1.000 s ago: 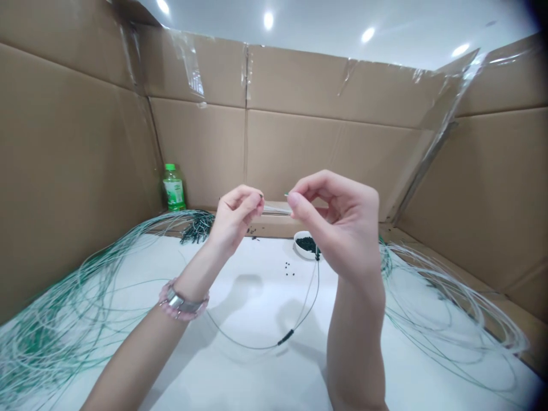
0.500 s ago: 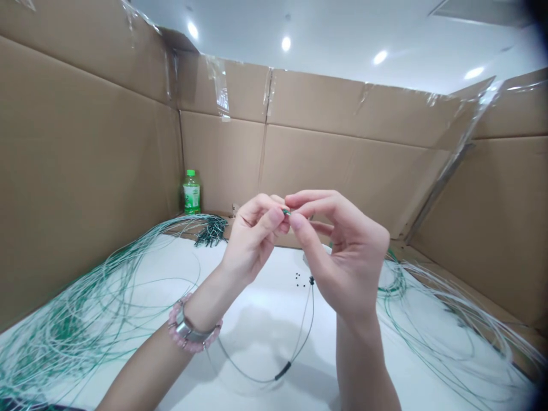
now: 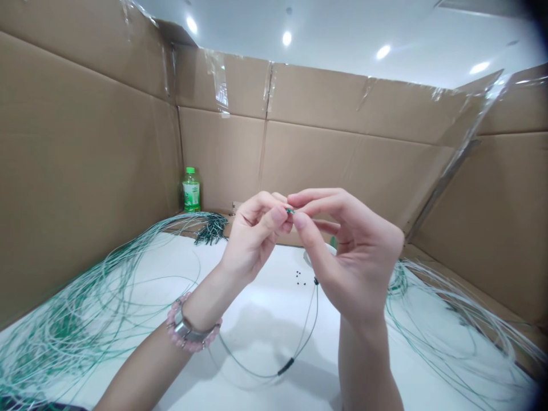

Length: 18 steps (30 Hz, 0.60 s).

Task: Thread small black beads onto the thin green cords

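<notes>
Between the fingertips of both hands shows a small green wire end. My left hand, with a pink bead bracelet and a metal band at the wrist, is closed in a pinch on it. From the other side, my right hand pinches at it with thumb and index finger, the other fingers curved. A thin grey cable curves in a loop below my hands, with a black sleeve at its lowest part. A dark end piece tops the loop beside my right palm. Where the cable's left side ends is hidden.
Several tiny black pieces lie on the white table. Green and white wires heap on the left; more wires lie right. A green bottle stands in the back corner. Cardboard walls surround the table.
My right hand has shifted slightly to the right, and a little more of the green wire end shows between my fingertips. The view has tilted slightly. My left hand keeps its pinch.
</notes>
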### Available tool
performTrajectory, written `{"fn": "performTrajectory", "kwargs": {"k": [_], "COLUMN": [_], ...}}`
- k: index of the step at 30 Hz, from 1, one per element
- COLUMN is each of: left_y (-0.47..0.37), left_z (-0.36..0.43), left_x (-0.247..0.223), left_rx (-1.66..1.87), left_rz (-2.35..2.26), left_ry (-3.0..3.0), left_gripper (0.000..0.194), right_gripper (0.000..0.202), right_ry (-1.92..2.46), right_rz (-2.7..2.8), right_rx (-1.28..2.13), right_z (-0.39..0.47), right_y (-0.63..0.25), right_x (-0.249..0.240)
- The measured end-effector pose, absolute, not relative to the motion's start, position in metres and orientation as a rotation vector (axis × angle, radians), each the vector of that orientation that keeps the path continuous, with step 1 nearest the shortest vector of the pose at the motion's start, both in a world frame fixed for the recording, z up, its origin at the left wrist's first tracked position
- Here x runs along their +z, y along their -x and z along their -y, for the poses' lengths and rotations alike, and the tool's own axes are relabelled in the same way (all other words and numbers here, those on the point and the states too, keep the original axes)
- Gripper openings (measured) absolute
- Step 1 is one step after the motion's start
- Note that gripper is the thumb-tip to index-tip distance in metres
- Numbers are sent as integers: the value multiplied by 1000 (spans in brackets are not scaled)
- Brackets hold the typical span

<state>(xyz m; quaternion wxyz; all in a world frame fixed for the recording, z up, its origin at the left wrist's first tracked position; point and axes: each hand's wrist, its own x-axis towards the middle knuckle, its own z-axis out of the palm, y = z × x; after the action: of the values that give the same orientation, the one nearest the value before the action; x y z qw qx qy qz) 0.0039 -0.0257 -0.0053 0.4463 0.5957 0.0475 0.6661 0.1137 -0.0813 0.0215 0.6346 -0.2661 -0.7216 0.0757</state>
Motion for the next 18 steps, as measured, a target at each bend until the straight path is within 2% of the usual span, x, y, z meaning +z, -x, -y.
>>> {"fn": "performTrajectory", "kwargs": {"k": [11, 18], "left_y": [-4, -2], "left_z": [27, 26], "left_x": [-6, -4], "left_rx": [1535, 1549], "left_rz": [121, 95], "left_ry": [-1312, -1324], "left_gripper": [9, 7], "right_gripper": [12, 12], "right_ry": [488, 478], "right_rz": [1576, 1573], "right_rx": [69, 73], "right_z": [72, 71], "right_y": [-111, -112], "right_x": [12, 13]}}
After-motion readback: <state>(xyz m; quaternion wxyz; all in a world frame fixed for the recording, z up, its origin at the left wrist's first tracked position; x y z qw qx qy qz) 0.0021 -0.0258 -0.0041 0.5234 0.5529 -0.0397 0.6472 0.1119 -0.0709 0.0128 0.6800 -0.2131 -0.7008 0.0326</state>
